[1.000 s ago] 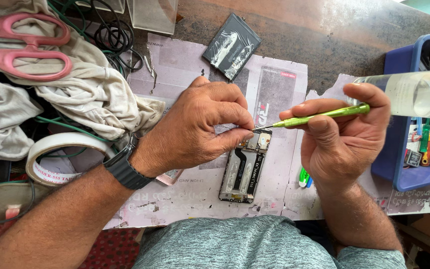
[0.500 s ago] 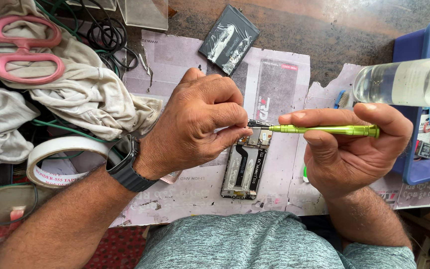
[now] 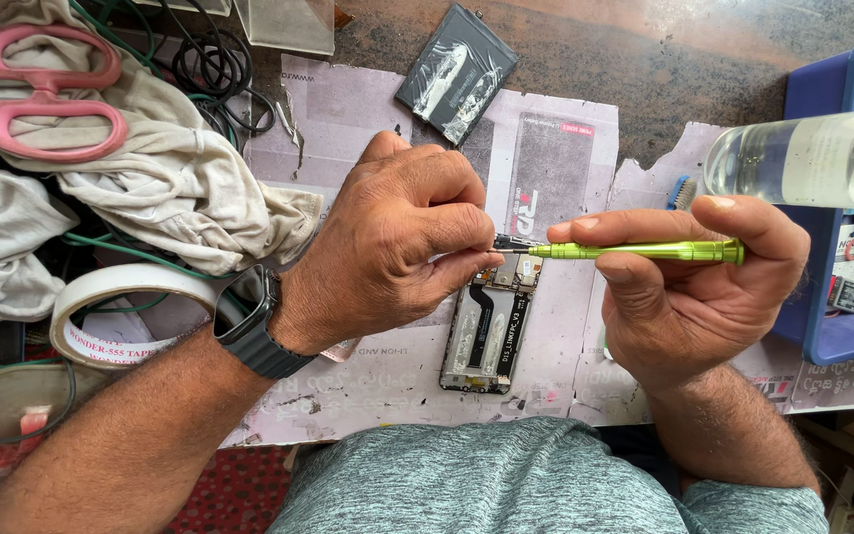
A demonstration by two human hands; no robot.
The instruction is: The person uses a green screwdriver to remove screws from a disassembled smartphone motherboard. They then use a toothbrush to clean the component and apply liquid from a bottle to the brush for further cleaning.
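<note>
Far left: I see pink-handled scissors (image 3: 37, 94) lying on a crumpled pale cloth (image 3: 150, 178), with dark cables (image 3: 214, 69) just behind the cloth.
Near left: a roll of white tape (image 3: 116, 307) sits on the bench beside my left forearm, and a dark wristwatch (image 3: 254, 331) wraps that wrist.
Left hand: my left hand (image 3: 392, 247) hangs over the far end of the opened phone, its grip pressed together, thumb and fingertips pinching something too small for me to make out, right at the screwdriver's tip.
Opened phone: the opened phone (image 3: 491, 331) lies flat on the paper sheet, back off and its insides showing, long axis running near to far, in the middle of the bench between my two hands; its far end is hidden under my left fingers.
Paper sheet: a worn, pale paper sheet (image 3: 348, 129) covers the bench under the phone.
Far centre: a black battery (image 3: 457, 69) in a clear wrap lies tilted on the far edge of the paper, well apart from the phone.
Screwdriver: the green screwdriver (image 3: 635, 250) lies level, its tip pointing left and meeting my left fingertips above the phone's far end.
Right hand: my right hand (image 3: 689, 287) has its grip pinching the screwdriver's shaft between thumb and forefinger, the remaining fingers curled beneath.
Far right: a clear bottle (image 3: 803, 158) lies across the rim of a blue tray (image 3: 822, 326) that holds small tools.
</note>
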